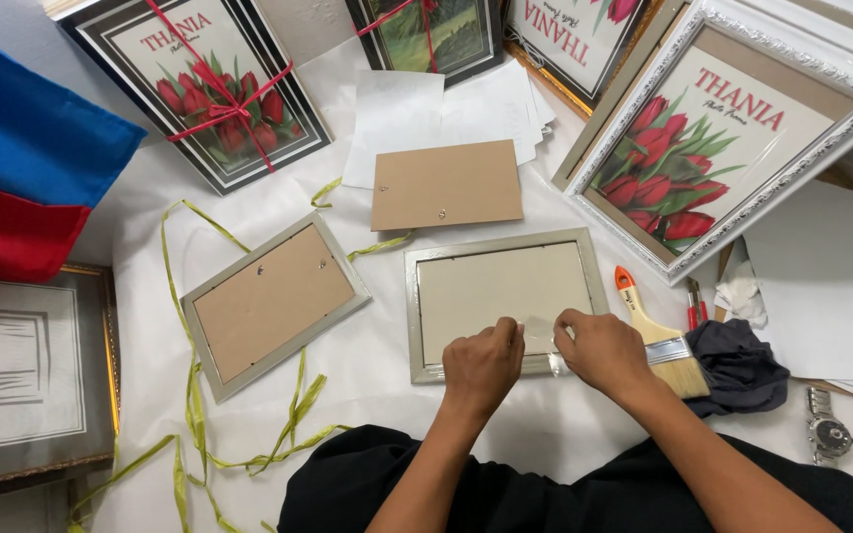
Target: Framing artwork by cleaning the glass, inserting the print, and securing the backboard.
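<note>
Left hand (pixel 483 360) and right hand (pixel 599 345) both pinch one small translucent film piece (pixel 542 336), fingers closed on its two ends. Film sits between the hands, just over the lower right corner of an open silver frame (pixel 417 326). That frame lies flat on the white-covered desk (pixel 387 380), pale inner panel facing up.

Touching the right hand's outer side: flat paintbrush (pixel 659 341), orange handle, pale bristles. Bristle end rests against a dark cloth (pixel 742 365). Wristwatch (pixel 826 434) lies further right, near the desk edge.

Just above the open frame: loose brown backing board (pixel 446 185), partly on white paper sheets (pixel 397 109). Left of it: second silver frame (pixel 273 301), face down, tilted, backing in place. Yellow-green ribbon (pixel 194 405) loops around it and trails toward the person.

Far edge: framed tulip prints, one tied with red ribbon (pixel 224 99); large white ornate frame (pixel 723 138) upper right. Blue and red fabric (pixel 22 168) at left.
</note>
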